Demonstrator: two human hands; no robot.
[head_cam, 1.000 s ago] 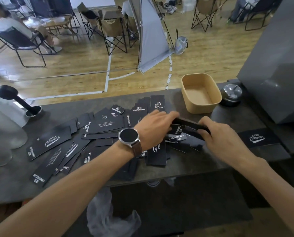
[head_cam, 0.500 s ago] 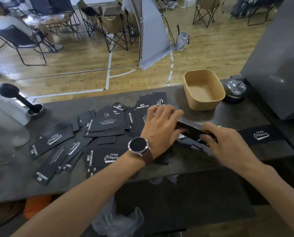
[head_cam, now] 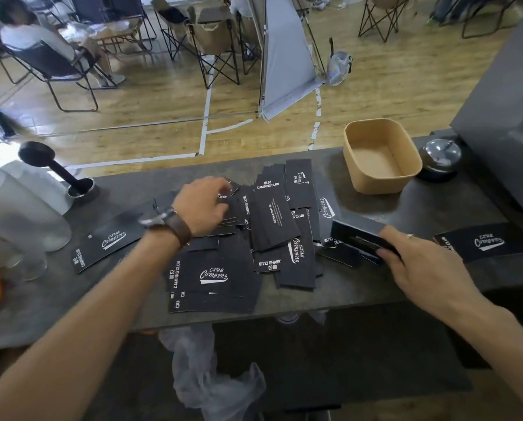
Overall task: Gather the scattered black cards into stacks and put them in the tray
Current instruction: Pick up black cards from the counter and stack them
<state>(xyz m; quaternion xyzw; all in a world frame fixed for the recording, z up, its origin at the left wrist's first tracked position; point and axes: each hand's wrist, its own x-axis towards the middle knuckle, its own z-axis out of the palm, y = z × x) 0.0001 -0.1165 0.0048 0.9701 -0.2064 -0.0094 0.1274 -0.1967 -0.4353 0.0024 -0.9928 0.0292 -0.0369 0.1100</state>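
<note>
I see the black printed cards lying in one loose, overlapping heap on the middle of the dark grey bench; they cover each other too much for an exact count, though well over a dozen show. One more black card lies alone at the right, well apart from the heap. There is one tan rectangular paper tray, standing at the far right of the bench with no card in it.

My right hand has its grip closed around a gathered stack of cards, thumb on one side and fingers on the other, held just over the right edge of the heap. My left hand, wearing a brown-strapped watch, rests on the far left part of the heap with fingers curled onto the cards there; I cannot tell whether it pinches any.

Half a second ago the left hand was beside the stack at the right hand; it has since moved left across the heap.

A round silver call bell sits just right of the tray, beside a big grey box. A black-handled tamper and a frosted jug stand at the left.
</note>
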